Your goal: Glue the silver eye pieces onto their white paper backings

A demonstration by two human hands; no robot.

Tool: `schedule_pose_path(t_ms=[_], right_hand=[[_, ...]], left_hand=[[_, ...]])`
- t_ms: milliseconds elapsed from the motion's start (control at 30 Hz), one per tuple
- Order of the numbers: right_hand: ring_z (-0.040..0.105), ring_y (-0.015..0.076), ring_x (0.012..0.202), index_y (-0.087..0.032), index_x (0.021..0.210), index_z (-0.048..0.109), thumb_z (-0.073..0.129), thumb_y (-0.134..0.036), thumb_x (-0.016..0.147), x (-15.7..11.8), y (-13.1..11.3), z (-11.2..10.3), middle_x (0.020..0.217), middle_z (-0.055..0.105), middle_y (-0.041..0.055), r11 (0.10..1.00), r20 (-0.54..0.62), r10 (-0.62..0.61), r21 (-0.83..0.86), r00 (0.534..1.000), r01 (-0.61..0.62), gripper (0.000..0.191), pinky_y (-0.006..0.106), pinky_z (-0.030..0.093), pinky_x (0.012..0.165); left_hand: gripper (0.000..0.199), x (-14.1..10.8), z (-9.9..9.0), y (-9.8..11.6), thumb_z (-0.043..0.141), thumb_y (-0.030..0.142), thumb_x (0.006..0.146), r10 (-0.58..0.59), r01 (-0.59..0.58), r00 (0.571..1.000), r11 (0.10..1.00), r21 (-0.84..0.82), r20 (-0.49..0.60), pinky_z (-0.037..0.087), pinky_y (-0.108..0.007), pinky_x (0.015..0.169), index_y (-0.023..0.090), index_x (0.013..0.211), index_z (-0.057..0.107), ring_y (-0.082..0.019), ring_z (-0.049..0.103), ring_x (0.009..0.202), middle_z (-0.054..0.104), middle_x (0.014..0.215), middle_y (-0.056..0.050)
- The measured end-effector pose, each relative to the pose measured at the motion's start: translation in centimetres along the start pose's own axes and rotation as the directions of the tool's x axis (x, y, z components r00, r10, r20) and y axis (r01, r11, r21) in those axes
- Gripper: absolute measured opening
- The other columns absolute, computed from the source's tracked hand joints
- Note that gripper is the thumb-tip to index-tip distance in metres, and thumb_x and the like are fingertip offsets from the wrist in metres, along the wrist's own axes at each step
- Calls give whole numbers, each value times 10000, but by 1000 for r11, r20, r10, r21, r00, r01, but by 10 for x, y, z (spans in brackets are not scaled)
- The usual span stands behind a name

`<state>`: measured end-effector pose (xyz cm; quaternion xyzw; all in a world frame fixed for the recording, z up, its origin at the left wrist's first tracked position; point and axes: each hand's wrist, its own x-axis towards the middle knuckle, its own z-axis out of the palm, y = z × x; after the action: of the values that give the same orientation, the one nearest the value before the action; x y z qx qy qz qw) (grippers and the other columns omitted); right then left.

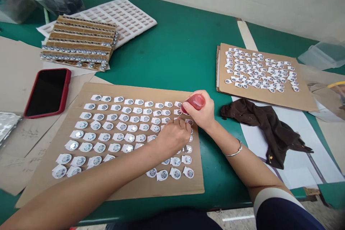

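Note:
My right hand point(205, 114) is wrapped round a small red bottle point(197, 101), tilted with its lower end toward the upper right part of a cardboard sheet point(172, 185). Rows of small round metal pieces on white tabs point(99, 147) cover that sheet. Just left of and below the bottle, my left hand point(175, 133) is closed over the right-hand rows, its fingers pressed together. What it holds, if anything, is too small to make out. My left forearm hides some of the lower rows.
A phone point(47, 92) lies at the left. Ridged cardboard point(81, 36) with metal pieces and a white sheet point(140, 19) are behind it. At the right are another loaded cardboard point(303, 95), a dark cloth point(275, 129) and plastic tubs point(323, 54).

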<state>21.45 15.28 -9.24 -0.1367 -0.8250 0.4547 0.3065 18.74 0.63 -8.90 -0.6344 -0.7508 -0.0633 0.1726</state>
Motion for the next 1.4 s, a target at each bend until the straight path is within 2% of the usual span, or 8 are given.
schedule_pose_path(t_ms=[167, 633, 867, 1000, 1233, 1400], right_hand=[[601, 154, 679, -209, 848, 505, 707, -420, 671, -1, 1, 0, 757, 635, -3, 1000, 13, -4, -31, 1000, 4, 342, 309, 490, 650], [603, 152, 688, -212, 847, 508, 704, -428, 677, -1, 5, 1, 764, 634, -7, 999, -9, -4, -32, 1000, 3, 338, 309, 489, 663], [601, 152, 678, -215, 867, 501, 689, -463, 681, -2, 8, 3, 769, 636, -4, 999, -19, 14, -30, 1000, -14, 363, 311, 493, 656], [603, 153, 686, -215, 869, 501, 684, -474, 682, -2, 9, 3, 775, 636, -3, 999, -32, 17, -51, 999, -19, 369, 312, 493, 659], [601, 149, 685, -214, 878, 495, 686, -480, 679, -1, 12, 3, 770, 632, -7, 998, -55, 3, -67, 998, -6, 383, 303, 487, 653], [596, 149, 673, -217, 886, 489, 681, -483, 684, 0, 13, 1, 764, 628, -5, 997, -53, 0, -75, 999, -4, 386, 307, 483, 641]], left_hand=[[198, 0, 1, 0, 380, -45, 712, -3, 4, 1000, 1000, 29, -30, 439, -300, 441, 71, 700, 540, -213, 538, 528, 562, 631, -130], [199, 1, -1, 0, 370, -36, 722, 8, -8, 1000, 1000, 6, 2, 428, -298, 444, 90, 690, 522, -213, 536, 525, 537, 608, -111], [203, 1, 2, 0, 366, -32, 719, 11, -11, 1000, 1000, 19, -2, 441, -305, 445, 73, 708, 540, -229, 565, 544, 573, 647, -144], [220, 1, 0, -1, 352, -36, 723, 9, -9, 999, 1000, 0, 36, 459, -315, 452, 71, 719, 544, -230, 571, 548, 579, 653, -141], [263, 3, -4, -2, 318, -33, 754, -7, 22, 979, 997, -74, 203, 492, -326, 530, 44, 823, 559, -231, 597, 629, 593, 724, -164], [265, 2, -3, -3, 306, -47, 740, 23, -17, 985, 999, -39, 171, 473, -333, 490, 76, 764, 540, -230, 571, 570, 578, 688, -139]])
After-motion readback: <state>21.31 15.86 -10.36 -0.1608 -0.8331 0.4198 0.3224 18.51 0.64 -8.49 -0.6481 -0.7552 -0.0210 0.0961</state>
